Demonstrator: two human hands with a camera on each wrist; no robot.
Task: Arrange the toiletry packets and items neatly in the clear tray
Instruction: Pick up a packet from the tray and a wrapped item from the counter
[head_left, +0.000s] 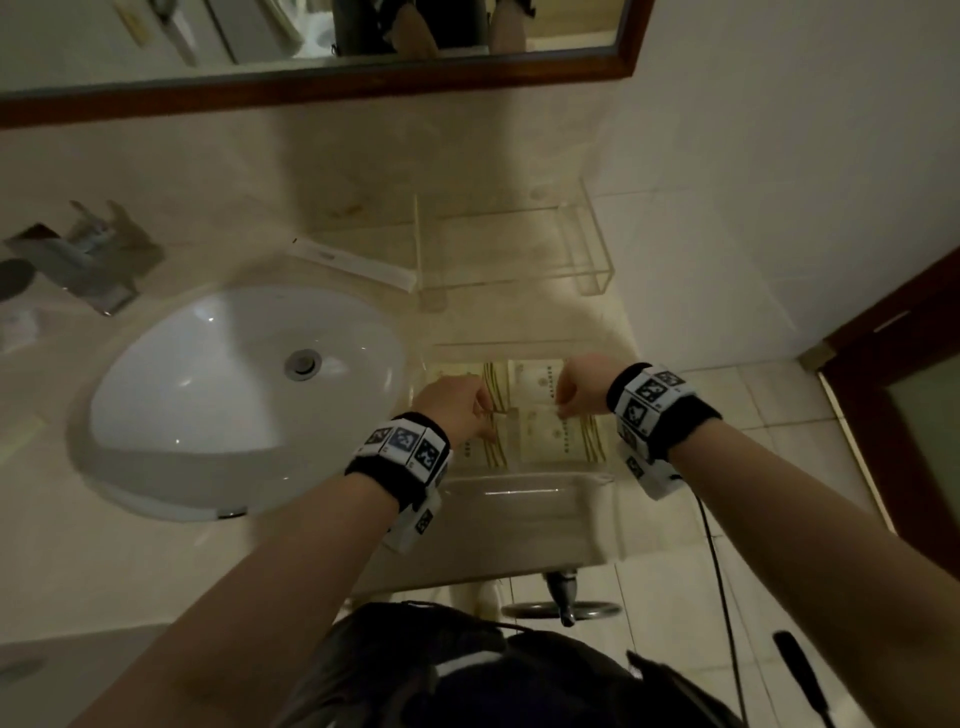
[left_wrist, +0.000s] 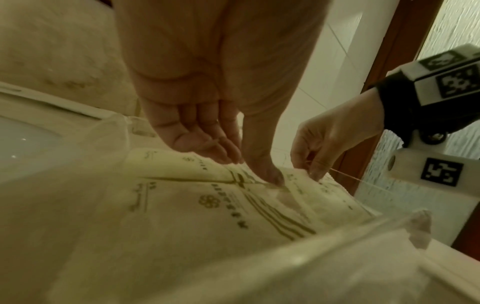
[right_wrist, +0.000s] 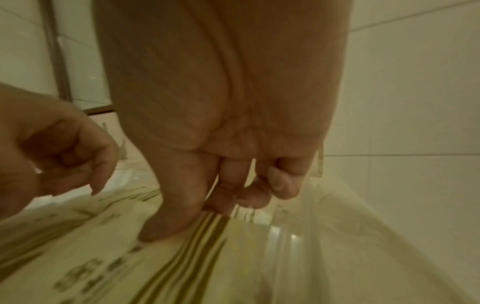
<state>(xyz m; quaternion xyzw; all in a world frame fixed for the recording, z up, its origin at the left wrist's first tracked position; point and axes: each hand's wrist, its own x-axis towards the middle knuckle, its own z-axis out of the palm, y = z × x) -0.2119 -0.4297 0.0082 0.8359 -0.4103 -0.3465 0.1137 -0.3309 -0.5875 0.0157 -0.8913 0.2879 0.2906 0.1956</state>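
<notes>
A clear tray (head_left: 519, 477) sits on the counter just right of the sink, with several cream packets (head_left: 543, 441) printed with gold stripes lying flat inside it. My left hand (head_left: 460, 405) reaches down into the tray's left half; in the left wrist view its thumb (left_wrist: 271, 178) and nearly straight fingertips (left_wrist: 226, 156) press on the packets (left_wrist: 197, 207). My right hand (head_left: 576, 389) is over the right half with curled fingers and pinches the raised edge of one packet (left_wrist: 298, 176) between thumb (right_wrist: 166, 222) and forefinger. The tray's front wall (left_wrist: 337, 232) shows blurred close to the camera.
A white sink (head_left: 234, 395) lies to the left with a chrome tap (head_left: 88, 260) behind it. A long white wrapped item (head_left: 353, 262) rests on the counter beside a clear acrylic stand (head_left: 509, 244) at the back. The wall and a wooden door frame (head_left: 893, 395) close the right side.
</notes>
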